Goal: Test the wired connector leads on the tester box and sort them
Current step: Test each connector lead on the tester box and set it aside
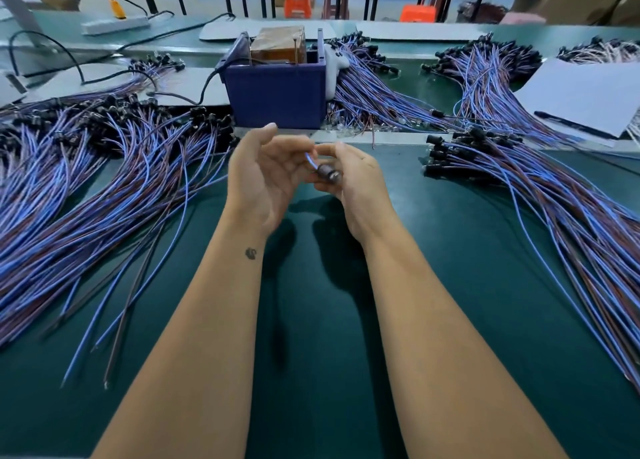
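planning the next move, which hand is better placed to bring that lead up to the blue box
Right, probably. The right hand already pinches the lead by its dark connector end, just in front of the blue box. The left hand sits beside it, fingers loose, apparently only steadying the wire.

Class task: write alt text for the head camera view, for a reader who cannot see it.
Two bare hands meet above a green table: the right hand pinches a dark connector lead, the left hand curls beside it. A blue tester box stands behind, with piles of blue and brown leads on both sides.
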